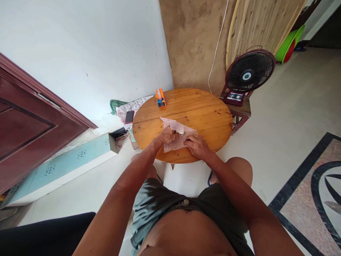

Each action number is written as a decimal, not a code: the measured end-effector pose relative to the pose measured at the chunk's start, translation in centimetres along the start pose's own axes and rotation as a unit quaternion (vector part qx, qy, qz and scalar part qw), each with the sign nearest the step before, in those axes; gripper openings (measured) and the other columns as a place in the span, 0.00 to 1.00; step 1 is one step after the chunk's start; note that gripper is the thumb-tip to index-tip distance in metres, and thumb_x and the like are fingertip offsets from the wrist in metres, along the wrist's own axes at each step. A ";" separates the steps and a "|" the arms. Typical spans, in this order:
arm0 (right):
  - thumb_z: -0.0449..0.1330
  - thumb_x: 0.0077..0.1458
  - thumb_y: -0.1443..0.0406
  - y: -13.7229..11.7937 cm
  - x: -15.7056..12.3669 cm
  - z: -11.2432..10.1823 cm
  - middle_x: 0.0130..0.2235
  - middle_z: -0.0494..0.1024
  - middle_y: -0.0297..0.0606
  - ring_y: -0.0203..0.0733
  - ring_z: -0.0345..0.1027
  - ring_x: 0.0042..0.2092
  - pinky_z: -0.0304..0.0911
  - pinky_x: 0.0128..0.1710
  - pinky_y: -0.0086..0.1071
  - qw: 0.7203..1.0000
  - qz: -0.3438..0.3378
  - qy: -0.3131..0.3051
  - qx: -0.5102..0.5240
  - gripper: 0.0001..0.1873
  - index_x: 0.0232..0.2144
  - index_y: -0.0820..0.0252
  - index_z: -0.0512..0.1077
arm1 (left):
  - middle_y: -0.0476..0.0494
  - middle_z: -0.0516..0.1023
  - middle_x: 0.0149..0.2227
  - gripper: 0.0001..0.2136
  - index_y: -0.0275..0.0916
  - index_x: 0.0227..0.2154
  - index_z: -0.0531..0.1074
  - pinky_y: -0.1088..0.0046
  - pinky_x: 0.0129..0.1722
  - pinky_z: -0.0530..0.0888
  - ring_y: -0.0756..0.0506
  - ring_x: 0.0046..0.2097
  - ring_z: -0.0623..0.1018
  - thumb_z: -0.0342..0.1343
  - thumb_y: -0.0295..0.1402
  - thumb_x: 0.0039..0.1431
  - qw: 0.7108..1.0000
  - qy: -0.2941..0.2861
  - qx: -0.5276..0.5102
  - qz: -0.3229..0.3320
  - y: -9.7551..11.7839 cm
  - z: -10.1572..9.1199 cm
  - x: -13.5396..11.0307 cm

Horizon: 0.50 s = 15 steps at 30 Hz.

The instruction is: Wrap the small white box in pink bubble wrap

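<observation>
Head camera looks straight down on a pretty simple setup: a sheet of clear, pinkish-looking bubble wrap (174, 145) spread on the near half of an oval-looking wooden table (205, 115), with both hands on it. Left hand (168, 135) is on the left part of the sheet, fingers curled in, tips right by a small pale item (181, 133) sitting around the middle of the wrap. Whether those fingers actually pinch the item or just the plastic, can't tell at this size. Right hand (196, 145) is over on the right side, fingers bent and only loosely spread, touching the wrap; can't tell if it's gripping or only pressing.

As for writing, slim pickings. Left of the table there's a whitish printed sheet or bag (137, 104) with rows of dark characters plus some red ones, all too small to read. A dark-screened phone (129, 117) with a red edge lies on it, next to a crumpled green bag (116, 106). The fan (250, 73) on the right has a pale label strip on its control panel (234, 96) between the knobs, markings too tiny to make out, and a round patterned badge at its hub. Far edge of the table: an orange-and-blue plastic gadget (160, 98), near the wall.
</observation>
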State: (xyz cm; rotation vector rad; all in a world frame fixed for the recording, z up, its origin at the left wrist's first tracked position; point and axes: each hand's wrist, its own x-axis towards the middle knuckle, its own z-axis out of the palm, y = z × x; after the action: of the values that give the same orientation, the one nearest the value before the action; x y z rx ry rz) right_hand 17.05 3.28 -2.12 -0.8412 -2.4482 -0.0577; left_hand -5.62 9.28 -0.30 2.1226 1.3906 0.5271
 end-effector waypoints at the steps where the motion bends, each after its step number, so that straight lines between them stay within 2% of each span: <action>1: 0.53 0.62 0.70 0.0 0.0 0.0 0.41 0.75 0.44 0.46 0.65 0.45 0.61 0.48 0.40 1.000 0.000 0.002 0.001 0.13 0.40 0.59 0.78 | 0.43 0.78 0.36 0.12 0.36 0.37 0.76 0.70 0.42 0.72 0.44 0.40 0.74 0.57 0.38 0.53 1.000 0.000 0.009 -0.001 -0.1 -0.1 0.0; 5: 0.53 0.62 0.70 0.0 0.0 0.0 0.41 0.75 0.45 0.47 0.65 0.46 0.61 0.48 0.41 1.000 0.001 0.004 -0.001 0.13 0.40 0.59 0.78 | 0.42 0.77 0.32 0.11 0.35 0.32 0.76 0.71 0.35 0.70 0.45 0.34 0.73 0.57 0.38 0.52 1.000 -0.004 0.023 -0.018 -0.1 -0.3 0.1; 11: 0.54 0.61 0.70 -0.1 0.0 -0.1 0.42 0.75 0.45 0.47 0.65 0.46 0.61 0.48 0.41 1.000 0.000 0.008 0.002 0.13 0.40 0.59 0.78 | 0.42 0.78 0.36 0.14 0.36 0.36 0.76 0.72 0.35 0.70 0.46 0.36 0.74 0.57 0.40 0.53 1.000 -0.002 0.007 -0.021 0.0 -0.2 0.1; 15: 0.53 0.62 0.70 -0.1 0.1 -0.1 0.42 0.75 0.45 0.47 0.65 0.46 0.61 0.48 0.41 1.000 0.003 0.005 -0.005 0.13 0.40 0.59 0.78 | 0.41 0.77 0.34 0.14 0.34 0.35 0.76 0.71 0.35 0.70 0.45 0.35 0.74 0.57 0.41 0.53 0.999 -0.004 -0.005 -0.034 0.1 -0.2 0.1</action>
State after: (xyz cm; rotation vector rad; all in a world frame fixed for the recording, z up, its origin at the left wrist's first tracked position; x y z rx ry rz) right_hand 16.96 3.18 -1.97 -0.8510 -2.4370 -0.0709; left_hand -5.63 9.39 -0.15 2.0602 1.4466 0.4978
